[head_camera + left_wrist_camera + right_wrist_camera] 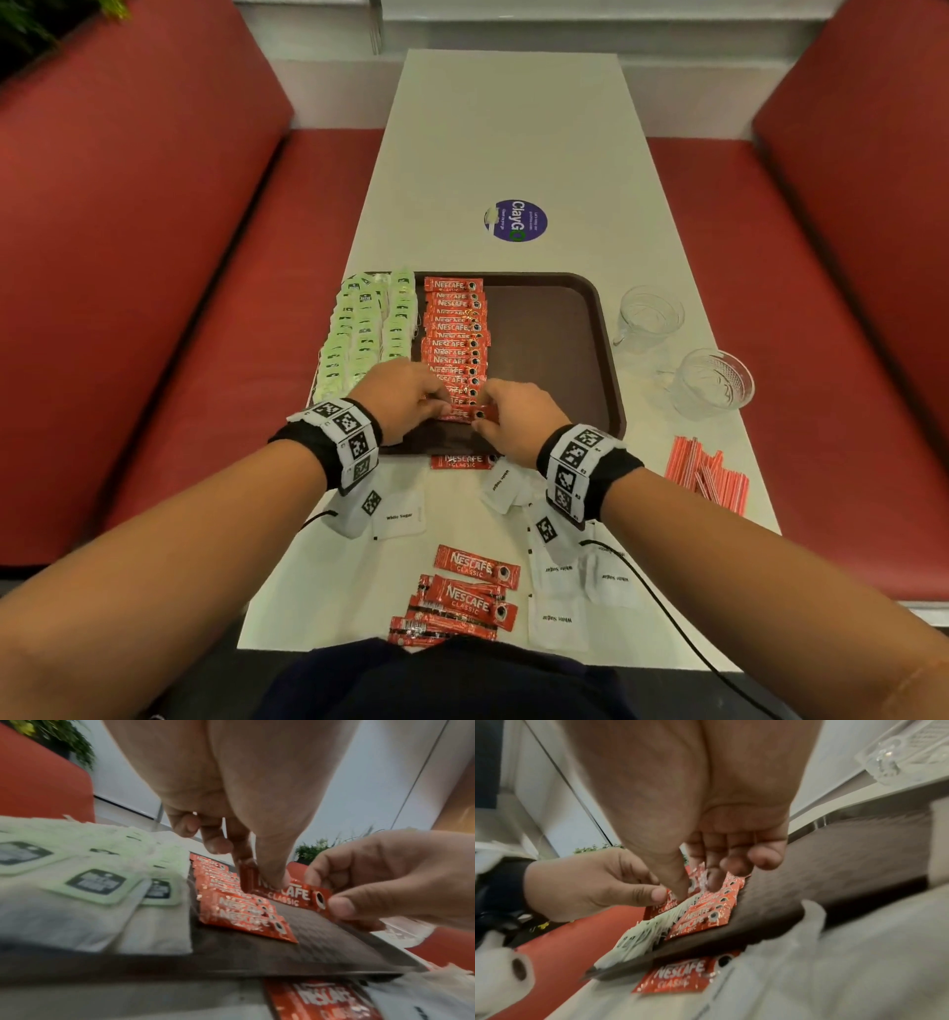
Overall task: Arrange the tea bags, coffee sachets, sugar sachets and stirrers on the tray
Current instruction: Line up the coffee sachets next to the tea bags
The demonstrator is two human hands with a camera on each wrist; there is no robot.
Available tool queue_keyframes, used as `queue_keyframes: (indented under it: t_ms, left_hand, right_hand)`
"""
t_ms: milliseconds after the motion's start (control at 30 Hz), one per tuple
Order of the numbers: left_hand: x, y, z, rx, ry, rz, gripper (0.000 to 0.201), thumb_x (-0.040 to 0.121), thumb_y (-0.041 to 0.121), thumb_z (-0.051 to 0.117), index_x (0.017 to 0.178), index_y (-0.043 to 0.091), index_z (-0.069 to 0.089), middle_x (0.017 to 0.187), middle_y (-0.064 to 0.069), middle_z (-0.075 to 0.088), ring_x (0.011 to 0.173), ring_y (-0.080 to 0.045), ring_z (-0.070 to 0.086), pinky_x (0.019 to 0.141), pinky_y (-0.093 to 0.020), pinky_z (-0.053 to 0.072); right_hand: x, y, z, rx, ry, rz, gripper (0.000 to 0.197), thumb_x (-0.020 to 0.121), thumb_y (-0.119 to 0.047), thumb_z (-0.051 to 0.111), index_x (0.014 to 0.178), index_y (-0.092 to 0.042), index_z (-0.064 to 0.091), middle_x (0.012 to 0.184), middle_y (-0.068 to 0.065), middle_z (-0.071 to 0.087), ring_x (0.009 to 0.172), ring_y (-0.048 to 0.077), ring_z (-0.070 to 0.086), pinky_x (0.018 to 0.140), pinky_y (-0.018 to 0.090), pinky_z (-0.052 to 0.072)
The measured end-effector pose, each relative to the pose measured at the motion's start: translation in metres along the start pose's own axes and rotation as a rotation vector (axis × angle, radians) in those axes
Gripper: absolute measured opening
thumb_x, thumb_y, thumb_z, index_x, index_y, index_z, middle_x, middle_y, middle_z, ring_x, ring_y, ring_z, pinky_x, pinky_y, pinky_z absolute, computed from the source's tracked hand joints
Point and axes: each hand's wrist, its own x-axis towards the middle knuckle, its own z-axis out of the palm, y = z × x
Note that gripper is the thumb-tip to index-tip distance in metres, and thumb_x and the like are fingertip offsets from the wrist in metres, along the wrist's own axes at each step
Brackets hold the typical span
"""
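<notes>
While both hands' fingers (342,907) pinch its ends, one coffee sachet (290,894) hangs above the tray (334,949).

Tea bags (77,882) blurred, label unreadable, tray's (565,329) near-left corner hidden by wrists

Tray (565,329): we counted one.
Glass cups (649,313): two, by the table's right edge.
Loose coffee sachets (475,598): about five off the tray.
Coffee sachets in the tray's column (454,334): too overlapped to count.
Sugar sachets (403,516): some five visible.
Tea bags (359,329), stirrers (706,473): uncountable.
</notes>
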Motion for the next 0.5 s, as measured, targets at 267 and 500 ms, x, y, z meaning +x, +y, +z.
queue_keyframes:
  t_ms: [267,500]
  left_hand:
    - [-0.004,-0.011,0.015,0.075,-0.029,-0.161,0.013,0.085,0.049,0.071,0.084,0.036,0.071,0.077,0.017,0.063,0.085,-0.011,0.055,0.085,-0.033,0.042]
    - [0.001,0.000,0.017,0.226,-0.013,-0.165,0.019,0.086,0.055,0.066,0.089,0.036,0.070,0.092,0.014,0.059,0.102,-0.018,0.050,0.090,-0.040,0.040]
  right_hand:
    - [-0.024,0.011,0.019,-0.292,-0.154,-0.279,0.023,0.095,-0.034,0.054,0.100,-0.025,0.075,0.095,0.000,0.056,0.096,0.024,0.053,0.080,0.039,0.051]
    - [-0.037,0.008,0.027,-0.571,-0.221,-0.268,0.039,0.098,-0.039,0.046,0.126,-0.018,0.060,0.123,0.007,0.056,0.115,0.028,0.047,0.092,0.043,0.040]
